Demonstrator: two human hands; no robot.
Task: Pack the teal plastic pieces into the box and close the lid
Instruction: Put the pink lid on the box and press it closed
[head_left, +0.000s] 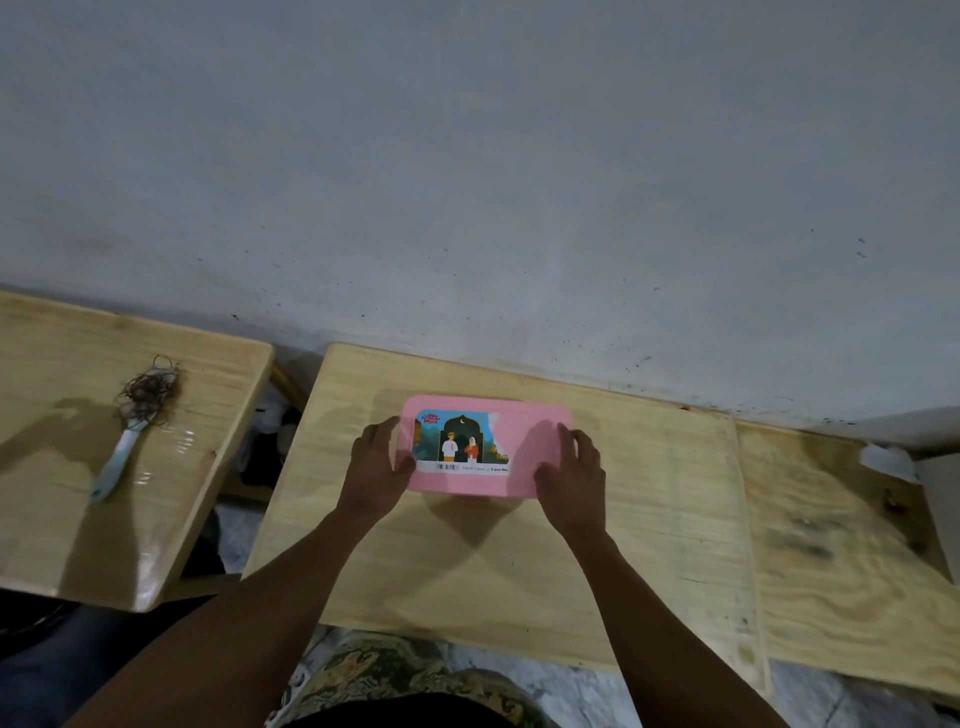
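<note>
Holding one pink rectangular plastic box (457, 484) between your two hands, its flat pink lid (530, 431) lying on top.

Your left hand (376, 470) grasps the box's 9 o'clock end, thumb on the lid, and your right hand (571, 475) curls round the 3 o'clock end. The box sits mid-surface on the centre one of three pale wooden tabletops (467, 571). One picture sticker (457, 441) covers the lid's left half. Off at 9 o'clock, on the left tabletop, lies one pale blue hairbrush (132, 431) matted with brown hair.

Box (519, 480) on middle table (467, 571) near the wall (467, 208), brush (124, 447) on left table (52, 519), third table (831, 571) right
</note>
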